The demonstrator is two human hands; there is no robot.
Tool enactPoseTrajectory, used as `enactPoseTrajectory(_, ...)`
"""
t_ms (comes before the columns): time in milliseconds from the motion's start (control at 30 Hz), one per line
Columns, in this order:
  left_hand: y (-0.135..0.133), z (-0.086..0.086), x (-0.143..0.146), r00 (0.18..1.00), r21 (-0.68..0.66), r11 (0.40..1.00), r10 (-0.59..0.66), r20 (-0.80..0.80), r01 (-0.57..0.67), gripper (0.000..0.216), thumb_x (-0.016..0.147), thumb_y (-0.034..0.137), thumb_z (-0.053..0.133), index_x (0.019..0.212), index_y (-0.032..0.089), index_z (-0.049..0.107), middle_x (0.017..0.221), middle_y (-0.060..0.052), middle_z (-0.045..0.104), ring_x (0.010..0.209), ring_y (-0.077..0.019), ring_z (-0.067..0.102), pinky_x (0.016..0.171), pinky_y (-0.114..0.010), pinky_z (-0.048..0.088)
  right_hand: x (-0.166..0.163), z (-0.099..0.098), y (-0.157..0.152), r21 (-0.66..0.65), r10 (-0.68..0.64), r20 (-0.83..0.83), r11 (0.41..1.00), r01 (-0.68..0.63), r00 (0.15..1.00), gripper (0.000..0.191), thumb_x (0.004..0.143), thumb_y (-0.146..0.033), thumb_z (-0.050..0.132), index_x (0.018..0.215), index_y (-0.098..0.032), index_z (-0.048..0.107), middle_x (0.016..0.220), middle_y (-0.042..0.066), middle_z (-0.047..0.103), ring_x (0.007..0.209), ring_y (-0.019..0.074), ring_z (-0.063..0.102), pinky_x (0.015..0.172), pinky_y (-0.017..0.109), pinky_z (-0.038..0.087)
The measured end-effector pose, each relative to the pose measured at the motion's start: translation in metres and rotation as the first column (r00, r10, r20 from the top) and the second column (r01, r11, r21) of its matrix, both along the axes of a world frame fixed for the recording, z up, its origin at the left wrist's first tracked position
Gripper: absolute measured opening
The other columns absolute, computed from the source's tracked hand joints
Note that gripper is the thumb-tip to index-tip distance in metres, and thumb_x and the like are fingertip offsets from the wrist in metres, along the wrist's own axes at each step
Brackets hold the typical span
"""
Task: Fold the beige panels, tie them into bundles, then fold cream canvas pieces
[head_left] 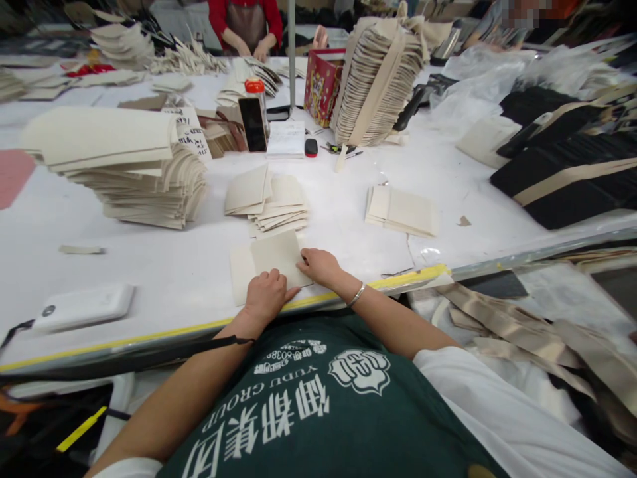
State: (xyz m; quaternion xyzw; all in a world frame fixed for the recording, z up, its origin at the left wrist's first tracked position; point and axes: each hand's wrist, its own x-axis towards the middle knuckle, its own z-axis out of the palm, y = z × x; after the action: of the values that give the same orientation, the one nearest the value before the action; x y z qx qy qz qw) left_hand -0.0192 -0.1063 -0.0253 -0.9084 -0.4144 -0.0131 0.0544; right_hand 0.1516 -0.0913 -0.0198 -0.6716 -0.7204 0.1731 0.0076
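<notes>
A folded cream fabric piece (276,255) lies at the table's near edge, one panel lapped over a paler one to its left. My left hand (269,295) is closed on its near side, fingers curled down and thumb reaching right along the edge. At the right edge of the same piece, my right hand (321,267) is closed in a pinch; its fingertips partly hide the fabric there. Just beyond are small stacked cream pieces (281,202). Farther right lies another flat pile of cream pieces (403,211).
A tall stack of cream pieces (144,172) stands at left, near a white handheld device (84,309). A phone (253,125), notebook (286,141), red box (323,86) and strapped bundle (378,79) stand farther back. Black bundles (572,172) lie right. A co-worker (246,30) works opposite.
</notes>
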Motion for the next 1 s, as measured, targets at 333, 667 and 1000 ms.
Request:
enactPoseTrajectory(333,0.005,0.000,0.015,0.998,-0.183,0.982,0.036,-0.047,-0.044,0.053,0.089,0.053,0.035,0.087,0.011,0.066,0.084,-0.015,0.061,0.079,-0.0274,0.061,0.060,-0.034,0.043,0.005,0.000,0.010,-0.040,0.041,-0.005,0.998,-0.041,0.999,0.022,0.086,-0.035,0.047,0.093,-0.018,0.058,0.092,0.007,0.067,0.081,0.0192,0.060,0.063,0.025,0.035)
enactPoseTrajectory(667,0.012,0.011,0.042,0.989,-0.330,0.935,0.098,-0.108,-0.129,0.053,0.086,0.056,0.036,0.096,0.013,0.064,0.090,-0.012,0.060,0.083,-0.0256,0.061,0.065,-0.032,0.046,0.008,0.001,0.015,-0.049,0.065,0.001,0.997,-0.065,0.998,0.023,0.086,-0.036,0.046,0.095,-0.017,0.058,0.093,0.007,0.066,0.082,0.0191,0.059,0.063,0.025,0.034)
enactPoseTrajectory(1000,-0.012,-0.009,-0.057,0.905,0.066,0.988,-0.153,0.396,0.138,0.036,0.085,0.045,0.049,0.094,0.012,0.060,0.100,-0.013,0.062,0.095,-0.0236,0.056,0.083,-0.037,0.046,0.017,-0.007,-0.034,-0.036,0.028,-0.249,0.999,-0.038,0.968,0.020,0.084,-0.034,0.051,0.072,-0.018,0.053,0.073,0.002,0.060,0.065,0.0130,0.050,0.058,0.023,0.029)
